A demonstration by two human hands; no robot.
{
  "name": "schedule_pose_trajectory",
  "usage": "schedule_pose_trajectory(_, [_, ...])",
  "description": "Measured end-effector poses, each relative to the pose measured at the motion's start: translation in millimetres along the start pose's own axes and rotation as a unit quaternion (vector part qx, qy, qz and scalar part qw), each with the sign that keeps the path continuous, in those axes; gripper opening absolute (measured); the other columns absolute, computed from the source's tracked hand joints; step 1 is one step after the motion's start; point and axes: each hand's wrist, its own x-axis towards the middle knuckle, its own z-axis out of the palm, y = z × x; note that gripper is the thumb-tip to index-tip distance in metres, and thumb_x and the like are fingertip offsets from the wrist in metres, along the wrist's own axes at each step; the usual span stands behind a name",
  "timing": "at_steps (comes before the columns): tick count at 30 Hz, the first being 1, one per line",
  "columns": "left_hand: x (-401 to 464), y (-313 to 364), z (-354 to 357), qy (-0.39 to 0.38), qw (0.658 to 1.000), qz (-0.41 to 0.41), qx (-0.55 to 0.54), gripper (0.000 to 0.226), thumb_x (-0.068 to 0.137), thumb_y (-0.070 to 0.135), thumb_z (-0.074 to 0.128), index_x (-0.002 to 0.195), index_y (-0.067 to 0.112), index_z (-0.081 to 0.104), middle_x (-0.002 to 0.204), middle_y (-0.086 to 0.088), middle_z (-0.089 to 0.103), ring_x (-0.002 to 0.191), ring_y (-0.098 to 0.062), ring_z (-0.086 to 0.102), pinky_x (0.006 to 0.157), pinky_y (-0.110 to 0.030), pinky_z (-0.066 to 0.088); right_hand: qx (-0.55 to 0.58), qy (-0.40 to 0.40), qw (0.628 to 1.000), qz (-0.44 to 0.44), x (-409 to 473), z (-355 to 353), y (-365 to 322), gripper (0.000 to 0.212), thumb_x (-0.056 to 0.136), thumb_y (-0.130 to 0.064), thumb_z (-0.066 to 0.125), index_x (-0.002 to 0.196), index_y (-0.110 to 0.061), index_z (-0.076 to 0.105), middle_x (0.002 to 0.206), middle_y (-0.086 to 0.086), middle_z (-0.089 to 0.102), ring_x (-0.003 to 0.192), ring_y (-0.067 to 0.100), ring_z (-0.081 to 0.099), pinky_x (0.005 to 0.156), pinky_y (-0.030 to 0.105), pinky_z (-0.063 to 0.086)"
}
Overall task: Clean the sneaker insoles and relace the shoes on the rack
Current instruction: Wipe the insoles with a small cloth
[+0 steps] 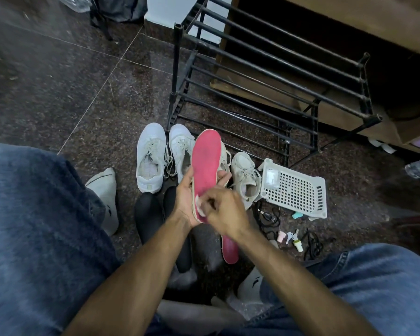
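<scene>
Left hand [187, 197] holds red insole [205, 170] by its edges; right hand [224, 209] pinches white wipe [200, 209] against it, above sneakers [150, 156] beside rack [264, 76].

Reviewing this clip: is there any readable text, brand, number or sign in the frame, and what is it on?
No text can be read in this frame.
Grey sock: a small dark mark near the toe, too blurred to read.
White sock: a dark logo-like mark, no letters legible.
Small packet in the white basket: any print is too small to tell.
Pink insole and white sneakers: no legible marking.
</scene>
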Motion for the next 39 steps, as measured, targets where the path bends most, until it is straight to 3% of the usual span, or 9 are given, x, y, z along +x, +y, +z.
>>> schedule_pose_trajectory(3, [2.6, -1.0, -2.3, 0.001, 1.000, -0.006, -0.008, 0.073, 0.093, 0.062, 0.037, 0.117, -0.002, 0.062, 0.125, -0.020, 0.062, 0.120, -0.027, 0.059, 0.099, -0.046, 0.046, 0.005, -0.015, 0.999, -0.049, -16.4, -1.9, 6.5, 0.011, 0.080, -0.012, 0.065, 0.077, -0.020, 0.073, 0.081, -0.012, 0.066, 0.063, 0.007, 0.053, 0.062, 0.025, 0.044])
schedule_pose_trajectory(10, [-4.1, -9.3, 10.7, 0.002, 1.000, -0.008, 0.020, 0.055, 0.092, 0.052, 0.044, 0.094, 0.008, 0.076, 0.091, -0.010, 0.072, 0.084, -0.023, 0.070, 0.077, -0.033, 0.057, -0.042, 0.142, 0.989, 0.017, 30.3, -5.0, 9.2, 0.009, 0.083, -0.021, 0.063, 0.079, -0.016, 0.070, 0.086, -0.002, 0.069, 0.071, 0.022, 0.063, 0.062, 0.033, 0.050])
schedule_pose_trajectory(15, [0.7, 2.4, -4.5, 0.014, 1.000, 0.022, 0.009, 0.071, 0.093, 0.059, 0.038, 0.122, -0.003, 0.058, 0.129, -0.020, 0.059, 0.124, -0.029, 0.055, 0.111, -0.048, 0.036, 0.022, -0.027, 0.999, -0.009, -9.7, 5.4, 5.7, 0.011, 0.080, -0.014, 0.065, 0.076, -0.023, 0.072, 0.078, -0.013, 0.065, 0.058, 0.002, 0.050, 0.060, 0.026, 0.045])
schedule_pose_trajectory(20, [2.6, -1.2, -5.8, 0.002, 1.000, 0.020, 0.001, 0.070, 0.093, 0.056, 0.040, 0.119, -0.007, 0.060, 0.139, -0.021, 0.051, 0.131, -0.031, 0.049, 0.115, -0.050, 0.027, 0.199, -0.142, 0.968, 0.058, -20.3, -21.1, 18.6, 0.008, 0.084, 0.001, 0.068, 0.080, -0.005, 0.072, 0.068, -0.009, 0.063, 0.051, -0.004, 0.052, 0.054, 0.013, 0.042])
schedule_pose_trajectory(25, [-5.3, 5.9, 7.4, -0.015, 0.999, 0.041, 0.002, 0.066, 0.093, 0.047, 0.035, 0.131, -0.004, 0.053, 0.136, -0.022, 0.052, 0.127, -0.032, 0.053, 0.098, -0.046, 0.048, 0.381, 0.031, 0.913, 0.143, -6.7, -41.8, 26.8, 0.010, 0.086, 0.002, 0.066, 0.080, -0.006, 0.070, 0.054, 0.004, 0.057, 0.038, 0.007, 0.041, 0.035, 0.017, 0.030])
schedule_pose_trajectory(29, [-5.4, 7.1, 10.7, -0.018, 0.999, 0.046, 0.007, 0.064, 0.086, 0.040, 0.040, 0.135, -0.002, 0.050, 0.134, -0.019, 0.054, 0.125, -0.036, 0.054, 0.097, -0.050, 0.046, 0.285, 0.057, 0.953, 0.086, -9.3, -25.8, 18.7, 0.013, 0.084, 0.005, 0.067, 0.090, -0.006, 0.072, 0.075, -0.003, 0.066, 0.057, -0.002, 0.057, 0.057, 0.012, 0.046])
schedule_pose_trajectory(33, [-3.5, 10.0, 11.9, -0.003, 0.998, 0.061, 0.009, 0.056, 0.092, 0.048, 0.045, 0.114, 0.002, 0.068, 0.113, -0.016, 0.068, 0.105, -0.033, 0.066, 0.091, -0.050, 0.052, 0.081, 0.008, 0.996, -0.034, -30.2, 4.5, 16.9, 0.029, 0.081, -0.003, 0.071, 0.109, -0.012, 0.073, 0.095, -0.009, 0.060, 0.079, 0.001, 0.057, 0.078, 0.005, 0.042])
schedule_pose_trajectory(36, [-2.2, 6.4, 9.4, 0.021, 0.998, 0.039, 0.042, 0.060, 0.094, 0.056, 0.042, 0.119, 0.005, 0.062, 0.106, -0.016, 0.070, 0.090, -0.028, 0.070, 0.082, -0.041, 0.056, -0.047, 0.020, 0.995, -0.091, -26.6, 0.2, 13.6, 0.021, 0.084, -0.018, 0.066, 0.103, -0.015, 0.074, 0.098, -0.005, 0.066, 0.081, 0.018, 0.065, 0.076, 0.026, 0.053])
schedule_pose_trajectory(39, [-3.7, 1.6, 14.6, 0.019, 0.999, 0.020, 0.040, 0.062, 0.096, 0.056, 0.040, 0.105, 0.003, 0.070, 0.094, -0.017, 0.070, 0.080, -0.026, 0.068, 0.077, -0.038, 0.057, -0.095, 0.037, 0.994, -0.033, 1.3, -12.8, 9.7, 0.021, 0.085, -0.028, 0.062, 0.101, -0.019, 0.074, 0.102, -0.002, 0.069, 0.084, 0.025, 0.066, 0.077, 0.037, 0.054])
